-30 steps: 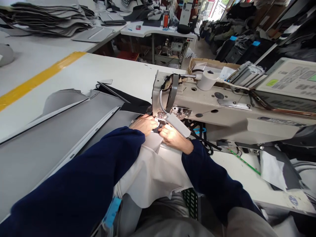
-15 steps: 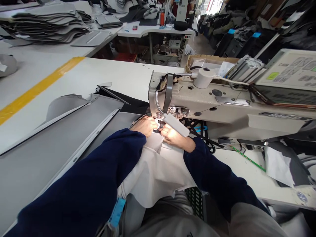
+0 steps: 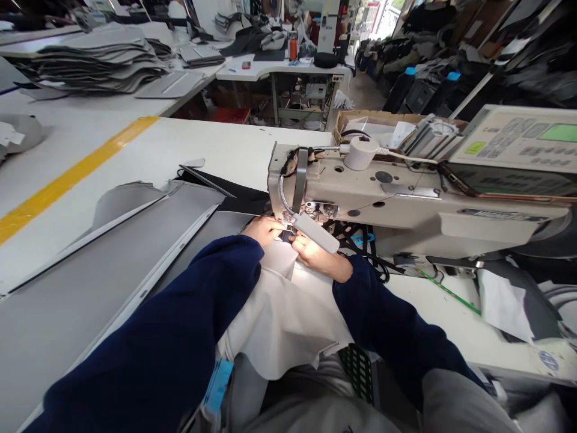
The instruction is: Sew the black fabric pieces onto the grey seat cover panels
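My left hand [image 3: 262, 231] is at the needle area of a sewing machine [image 3: 351, 186], its fingertips pinched together on the edge of a light grey fabric piece [image 3: 274, 307]. Opposite it, my right hand [image 3: 313, 251] is closed on the same edge, thumb toward the needle. A dark strip [image 3: 285, 236] shows between the two hands. The fabric hangs from the table edge over my lap. A small lamp [image 3: 316, 233] lights the spot and partly covers the presser foot. Exactly what lies under the fingertips is hidden.
Large grey panels [image 3: 121, 252] with white edging lie to the left. Black straps [image 3: 360, 240] are behind the lamp. A control panel [image 3: 518, 135] stands at right, and a cardboard box [image 3: 383, 117] sits behind the machine. Stacked grey pieces [image 3: 99, 60] occupy the far left table.
The camera view has shifted, so the scene sits slightly lower and the machine further left. My left fingers look a little straighter. Both hands stay at the needle with the fabric.
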`<state>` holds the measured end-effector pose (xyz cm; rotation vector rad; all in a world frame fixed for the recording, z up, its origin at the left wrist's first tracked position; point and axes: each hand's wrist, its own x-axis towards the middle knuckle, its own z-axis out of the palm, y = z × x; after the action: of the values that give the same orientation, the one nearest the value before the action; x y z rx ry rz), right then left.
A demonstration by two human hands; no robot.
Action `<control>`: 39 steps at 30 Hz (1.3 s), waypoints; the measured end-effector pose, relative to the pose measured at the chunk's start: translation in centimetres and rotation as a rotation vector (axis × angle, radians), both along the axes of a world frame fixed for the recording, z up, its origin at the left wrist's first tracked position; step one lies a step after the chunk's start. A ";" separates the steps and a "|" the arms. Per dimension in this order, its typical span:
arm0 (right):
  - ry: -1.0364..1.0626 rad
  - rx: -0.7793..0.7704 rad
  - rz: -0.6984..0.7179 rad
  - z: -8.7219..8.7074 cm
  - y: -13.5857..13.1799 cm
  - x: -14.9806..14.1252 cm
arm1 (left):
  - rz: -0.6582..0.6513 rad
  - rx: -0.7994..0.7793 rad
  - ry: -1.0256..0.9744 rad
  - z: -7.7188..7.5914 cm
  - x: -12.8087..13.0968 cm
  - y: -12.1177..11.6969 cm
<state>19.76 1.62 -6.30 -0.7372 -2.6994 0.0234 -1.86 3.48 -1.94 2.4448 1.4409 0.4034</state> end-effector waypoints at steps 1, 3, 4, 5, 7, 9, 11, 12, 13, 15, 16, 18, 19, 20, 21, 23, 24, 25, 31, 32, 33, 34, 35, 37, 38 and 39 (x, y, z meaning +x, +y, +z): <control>-0.014 0.007 -0.017 0.3 -0.4 -0.1 | 0.042 -0.005 -0.013 0.0 -0.1 0.0; -0.034 0.008 -0.045 0.8 -1.4 -0.3 | 0.024 0.002 -0.012 -0.1 -0.2 -0.1; -0.042 0.007 -0.059 0.8 -1.8 -0.5 | -0.023 0.016 0.005 -0.1 -0.3 -0.1; -0.052 0.009 -0.075 0.8 -2.1 -0.7 | -0.081 0.034 0.037 -0.2 -0.3 -0.2; -0.081 0.023 -0.107 0.6 -2.4 -1.2 | -0.176 0.075 0.125 -0.3 -0.1 -0.5; -0.109 0.046 -0.121 0.2 -2.3 -1.6 | -0.219 0.103 0.206 -0.2 0.2 -0.6; -0.123 0.060 -0.118 0.1 -2.1 -1.8 | -0.224 0.114 0.250 0.0 0.5 -0.8; -0.126 0.061 -0.115 0.1 -2.0 -1.9 | -0.214 0.120 0.262 0.1 0.7 -0.9; -0.126 0.059 -0.117 0.2 -2.0 -1.9 | -0.202 0.123 0.270 0.2 0.8 -1.0; -0.118 0.053 -0.126 0.6 -2.3 -1.8 | -0.166 0.125 0.281 0.4 1.0 -1.2; -0.110 0.058 -0.130 0.8 -2.7 -1.7 | -0.149 0.123 0.282 0.5 1.1 -1.2; -0.116 0.101 -0.105 1.3 -3.7 -1.6 | -0.131 0.116 0.280 0.7 1.3 -1.4; -0.138 0.142 -0.072 1.5 -4.2 -1.7 | -0.127 0.111 0.278 0.7 1.4 -1.5; -0.175 0.190 -0.036 1.7 -4.6 -1.8 | -0.120 0.106 0.279 0.7 1.5 -1.6; -0.225 0.237 -0.003 1.9 -5.0 -1.9 | -0.112 0.100 0.284 0.6 1.6 -1.7; -0.332 0.297 0.044 2.1 -5.4 -2.5 | -0.105 0.093 0.301 0.3 1.6 -1.8; -0.376 0.308 0.052 2.2 -5.5 -3.0 | -0.107 0.093 0.309 0.1 1.6 -1.8; -0.413 0.309 0.055 2.3 -5.6 -3.5 | -0.114 0.092 0.313 -0.1 1.5 -1.7; -0.452 0.276 -0.015 3.0 -5.9 -8.3 | -0.191 0.063 0.321 0.7 1.0 -0.1; -0.442 0.248 -0.030 3.0 -5.9 -9.0 | -0.201 0.065 0.332 1.1 1.0 0.2; -0.428 0.221 -0.048 3.0 -5.9 -9.6 | -0.211 0.068 0.347 1.3 1.0 0.3; -0.412 0.197 -0.065 2.9 -6.0 -10.0 | -0.219 0.074 0.360 1.5 1.1 0.3; -0.397 0.180 -0.080 2.8 -6.0 -10.2 | -0.222 0.084 0.366 1.6 1.2 0.2; -0.377 0.180 -0.105 2.5 -6.1 -9.8 | -0.213 0.110 0.354 1.3 1.4 -0.4; -0.372 0.192 -0.117 2.3 -6.2 -9.4 | -0.198 0.119 0.339 0.9 1.5 -0.7; -0.364 0.207 -0.123 2.0 -6.3 -9.1 | -0.178 0.124 0.325 0.6 1.6 -1.0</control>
<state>10.69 -4.71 -4.31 -0.9155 -2.9234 -0.4550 -0.27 2.52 -1.38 2.8137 1.3296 0.0586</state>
